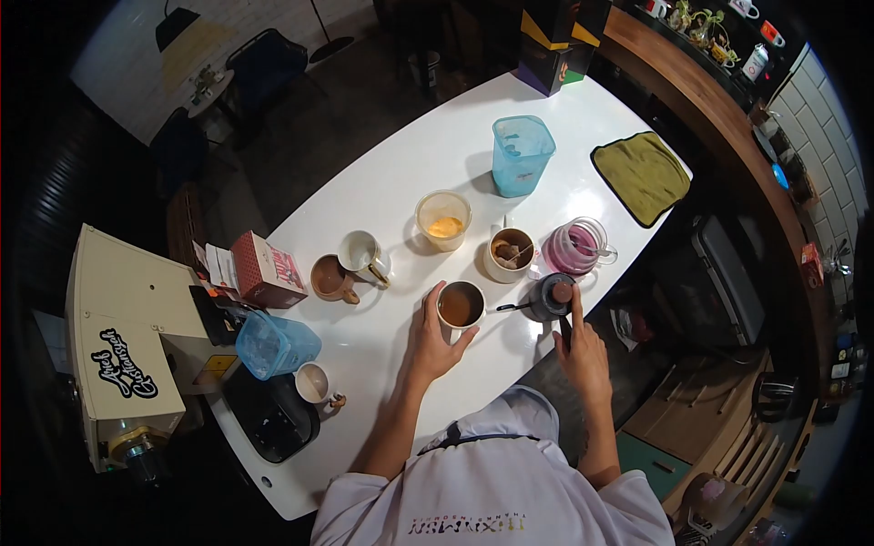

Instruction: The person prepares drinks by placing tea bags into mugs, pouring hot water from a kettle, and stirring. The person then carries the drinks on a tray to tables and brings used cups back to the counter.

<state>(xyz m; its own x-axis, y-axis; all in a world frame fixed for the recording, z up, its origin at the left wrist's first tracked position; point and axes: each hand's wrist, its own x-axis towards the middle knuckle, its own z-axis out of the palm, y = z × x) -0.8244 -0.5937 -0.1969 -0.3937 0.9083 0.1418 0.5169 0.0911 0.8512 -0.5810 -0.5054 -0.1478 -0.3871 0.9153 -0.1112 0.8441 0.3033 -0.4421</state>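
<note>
My left hand [437,341] is wrapped round a white mug [462,305] of brown liquid, standing on the white table [364,382]. My right hand [581,350] is at the near side of a dark round container [552,297] with a brown round top; its index finger points up beside that top, and a dark handle shows under the fingers. What the other fingers hold is too small to tell. Beyond the mug stand a cup with a tea bag [510,253], a glass jug of pink liquid [578,246] and a cup with orange contents [443,221].
Two mugs, one brown [333,278] and one white [364,258], stand left of centre. A blue container [523,156] and a green cloth [642,177] lie farther back. At the left are a cream machine [127,337], another blue container [276,345] and a small cup [311,383].
</note>
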